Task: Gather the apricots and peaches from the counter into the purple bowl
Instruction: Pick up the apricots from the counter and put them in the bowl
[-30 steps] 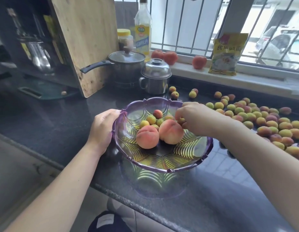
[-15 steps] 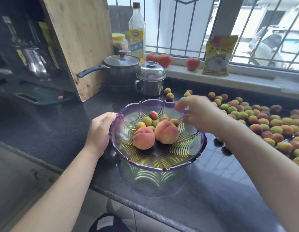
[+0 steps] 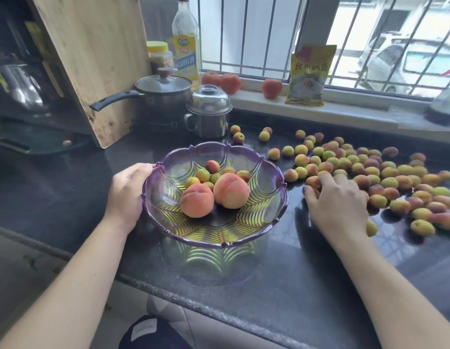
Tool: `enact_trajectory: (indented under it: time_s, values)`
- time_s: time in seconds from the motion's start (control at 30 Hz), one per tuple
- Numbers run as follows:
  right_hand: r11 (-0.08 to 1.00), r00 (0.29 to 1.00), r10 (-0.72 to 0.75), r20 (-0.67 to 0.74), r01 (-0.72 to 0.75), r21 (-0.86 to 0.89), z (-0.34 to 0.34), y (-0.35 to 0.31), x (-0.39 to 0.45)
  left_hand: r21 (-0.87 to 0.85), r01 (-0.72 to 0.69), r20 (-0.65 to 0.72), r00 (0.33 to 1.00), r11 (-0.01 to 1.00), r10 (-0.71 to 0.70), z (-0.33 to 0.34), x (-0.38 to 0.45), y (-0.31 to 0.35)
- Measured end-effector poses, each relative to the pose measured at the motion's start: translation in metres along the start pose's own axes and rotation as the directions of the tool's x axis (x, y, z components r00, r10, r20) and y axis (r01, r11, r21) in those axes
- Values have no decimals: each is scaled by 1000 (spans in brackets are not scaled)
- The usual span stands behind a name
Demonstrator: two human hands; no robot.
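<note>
Dark speckled stone worktop point(image 3: 282, 285) carries everything. Near its front edge, left of centre, sits the purple scalloped see-through plastic bowl point(image 3: 269, 197), prob. kept close to the body so drops are short. The left hand point(image 3: 128, 195) lies against the bowl's left rim, fingers curled round the edge, gripping it, likely to stop it sliding while fruit lands. The right hand point(image 3: 337, 200) is down on the worktop just right of the bowl, at the near edge of the fruit pile, fingers bent over a few pieces; whether it has closed on any I cannot tell, palm hides them.

Inside the bowl: two big orange-pink fuzzy peaches point(image 3: 214, 195) at the middle w/ a handful of small fruit behind them. Most of the small yellow-green & red-blushed apricots point(image 3: 370, 172) are spread over the worktop's right side toward the back edge, so task looks early, approx. a small share done. A few strays point(image 3: 237, 134) lie near the back, beside a small lidded steel pot point(image 3: 209, 112).
</note>
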State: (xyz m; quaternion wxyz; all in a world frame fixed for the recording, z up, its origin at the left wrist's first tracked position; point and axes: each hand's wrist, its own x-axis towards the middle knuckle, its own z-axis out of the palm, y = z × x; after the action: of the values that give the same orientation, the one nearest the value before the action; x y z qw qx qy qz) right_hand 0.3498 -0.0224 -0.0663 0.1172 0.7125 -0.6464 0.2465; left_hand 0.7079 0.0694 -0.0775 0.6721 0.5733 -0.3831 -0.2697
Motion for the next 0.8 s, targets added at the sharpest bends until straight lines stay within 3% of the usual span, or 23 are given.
enact_trajectory:
  time_s: [0.07, 0.2, 0.43, 0.57, 0.7, 0.8]
  values:
    - [996, 997, 42, 67, -36, -80, 1, -3, -2, 7, 1, -9, 1000, 1000, -1, 0, 0, 0]
    - [998, 997, 35, 72, -31, -52, 1, -5, -4, 22, 6, 3, 1000, 1000, -6, 0, -1, 4]
    - [939, 995, -85, -46, 95, 331, -1, -9, -5, 37, -7, 2, 1000, 999, 6, -2, 0, 0]
    - [882, 987, -116, -111, 154, 445, -2, -10, -5, 24, -8, 1, 1000, 1000, 8, -1, 1, 0]
    - [776, 995, -79, -58, 98, 623, -23, -14, 12, 12, 0, 1, 1000, 1000, 0, -2, 2, -1]
    - [738, 963, -268, 11, 198, 645, -48, -32, 28, 26, 4, 2, 1000, 1000, -4, -2, 3, -3]
